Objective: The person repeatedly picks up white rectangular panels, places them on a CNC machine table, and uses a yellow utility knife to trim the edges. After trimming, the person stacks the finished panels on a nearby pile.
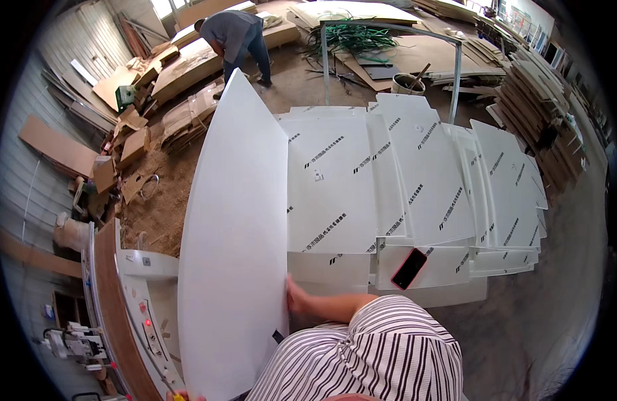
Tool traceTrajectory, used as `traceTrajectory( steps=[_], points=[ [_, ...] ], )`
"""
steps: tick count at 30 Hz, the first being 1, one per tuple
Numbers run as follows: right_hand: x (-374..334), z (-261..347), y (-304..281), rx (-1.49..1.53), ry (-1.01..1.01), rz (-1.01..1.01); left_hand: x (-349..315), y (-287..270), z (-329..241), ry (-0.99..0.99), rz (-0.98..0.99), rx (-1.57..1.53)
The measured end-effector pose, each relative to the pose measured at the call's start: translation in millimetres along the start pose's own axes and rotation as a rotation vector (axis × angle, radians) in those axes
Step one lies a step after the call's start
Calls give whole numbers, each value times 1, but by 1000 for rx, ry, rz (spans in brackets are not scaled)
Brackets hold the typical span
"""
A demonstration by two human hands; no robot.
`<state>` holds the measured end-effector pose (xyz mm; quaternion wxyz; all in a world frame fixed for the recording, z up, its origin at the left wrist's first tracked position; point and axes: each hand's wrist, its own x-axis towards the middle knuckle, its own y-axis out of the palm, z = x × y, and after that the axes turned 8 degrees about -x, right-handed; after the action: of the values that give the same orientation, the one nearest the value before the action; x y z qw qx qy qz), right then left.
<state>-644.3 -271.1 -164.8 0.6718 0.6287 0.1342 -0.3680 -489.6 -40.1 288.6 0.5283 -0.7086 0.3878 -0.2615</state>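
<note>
A large white panel [235, 220] stands on edge in front of me, tilted up and away. My right hand [296, 297] grips its right edge low down, and the panel hides the fingertips. At the bottom rim of the picture only a sliver of my left hand [193, 397] shows, by the panel's lower left edge. Beside it is a yellow-handled tool [179, 396] with a thin shaft, cut off by the rim. I cannot tell whether that hand holds the tool or the panel.
White panels with printed film [332, 180] lie in overlapping stacks to the right, a phone [409, 269] on one. At left is a machine with a control strip [151, 334]. A person [236, 40] bends over boards far back. A metal frame [389, 25] and bucket [407, 85] stand behind.
</note>
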Motion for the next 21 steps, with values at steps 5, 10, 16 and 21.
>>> traceTrajectory(
  steps=[5, 10, 16, 21],
  points=[
    [34, 43, 29, 104, -125, -10, -41, -2, 65, 125, -35, 32],
    [59, -1, 40, 50, -15, 63, -100, -6, 94, -73, -104, -209],
    [87, 1, 134, -179, -173, 39, -114, 11, 198, -175, -95, -289],
    [123, 3, 247, -333, -296, 233, -109, 32, 284, -186, -187, -258]
  ],
)
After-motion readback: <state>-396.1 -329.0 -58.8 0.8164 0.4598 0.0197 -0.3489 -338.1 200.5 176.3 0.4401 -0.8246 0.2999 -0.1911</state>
